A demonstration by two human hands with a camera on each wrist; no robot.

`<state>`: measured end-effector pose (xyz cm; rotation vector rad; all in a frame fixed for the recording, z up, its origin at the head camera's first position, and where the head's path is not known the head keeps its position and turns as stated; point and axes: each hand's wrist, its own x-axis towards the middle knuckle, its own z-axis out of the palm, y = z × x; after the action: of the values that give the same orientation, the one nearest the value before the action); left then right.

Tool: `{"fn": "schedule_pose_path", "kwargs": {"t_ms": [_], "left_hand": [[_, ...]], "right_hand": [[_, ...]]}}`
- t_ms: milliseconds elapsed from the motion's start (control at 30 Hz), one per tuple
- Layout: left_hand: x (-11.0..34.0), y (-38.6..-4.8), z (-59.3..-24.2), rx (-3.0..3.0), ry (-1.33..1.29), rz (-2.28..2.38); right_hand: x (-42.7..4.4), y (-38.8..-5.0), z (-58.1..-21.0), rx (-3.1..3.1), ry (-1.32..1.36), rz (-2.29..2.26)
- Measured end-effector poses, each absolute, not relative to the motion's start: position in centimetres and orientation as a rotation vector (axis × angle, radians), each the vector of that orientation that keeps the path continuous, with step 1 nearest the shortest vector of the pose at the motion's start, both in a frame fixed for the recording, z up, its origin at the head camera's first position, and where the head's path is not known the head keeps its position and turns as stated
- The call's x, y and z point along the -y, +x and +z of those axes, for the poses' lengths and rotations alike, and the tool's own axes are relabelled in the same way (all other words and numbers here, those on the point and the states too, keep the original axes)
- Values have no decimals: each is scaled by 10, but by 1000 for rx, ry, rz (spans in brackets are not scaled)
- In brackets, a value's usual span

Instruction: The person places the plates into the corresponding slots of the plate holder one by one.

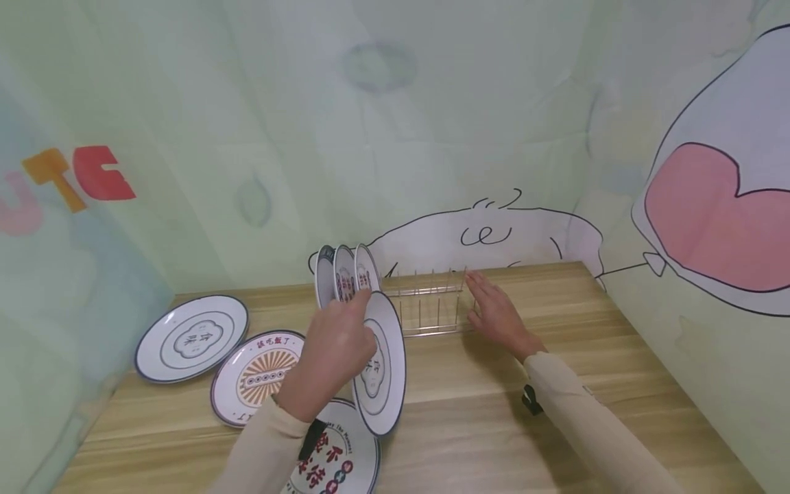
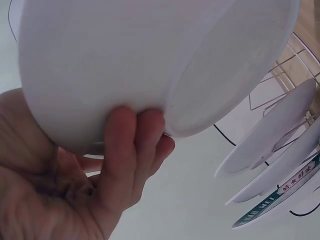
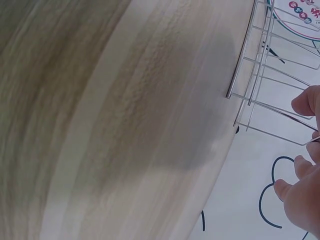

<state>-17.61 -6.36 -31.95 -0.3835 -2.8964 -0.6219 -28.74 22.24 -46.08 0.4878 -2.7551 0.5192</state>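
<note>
Left fingers [image 2: 120,137] pinch a round white plate [image 1: 382,367]; right fingers [image 1: 484,288] extend beside a silver wire rack [image 1: 432,333]. Racking, seemingly; alignment needed next.

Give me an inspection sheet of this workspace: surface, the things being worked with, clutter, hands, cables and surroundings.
Surface: table with a wood-grain top.
Job's things: wire rack near the back edge, with three standing plates at its left end; three flat plates on the left half of the table; one held plate, steeply tilted.
Clutter: nothing seen.
Left hand: grips the held plate by its rim.
Right hand: at the rack's right end, holding no plate.
Cables: nothing seen.
Surroundings: printed backdrop with cartoon outlines, coloured letters and a pink heart.
</note>
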Motion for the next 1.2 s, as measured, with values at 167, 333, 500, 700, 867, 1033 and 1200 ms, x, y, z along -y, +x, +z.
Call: {"fn": "schedule_pose_path", "kwargs": {"t_ms": [167, 333, 500, 700, 867, 1033, 1200], "left_hand": [[61, -184, -323, 2893, -396, -549], [55, -192, -323, 2929, -345, -505], [47, -200, -324, 2976, -300, -523], [44, -210, -329, 2938, -363, -512], [42, -218, -330, 2932, -351, -474], [40, -225, -331, 2940, -317, -442], [37, -232, -332, 2919, -317, -400]], "right_hand": [[-222, -288, -460, 2779, 477, 497], [-221, -287, -459, 2765, 487, 484], [-222, -289, -460, 2778, 483, 487], [-221, -289, -461, 2794, 471, 488], [-220, -288, -459, 2782, 472, 498], [-220, -287, -459, 2788, 466, 497], [-220, -288, -460, 2786, 467, 503]]}}
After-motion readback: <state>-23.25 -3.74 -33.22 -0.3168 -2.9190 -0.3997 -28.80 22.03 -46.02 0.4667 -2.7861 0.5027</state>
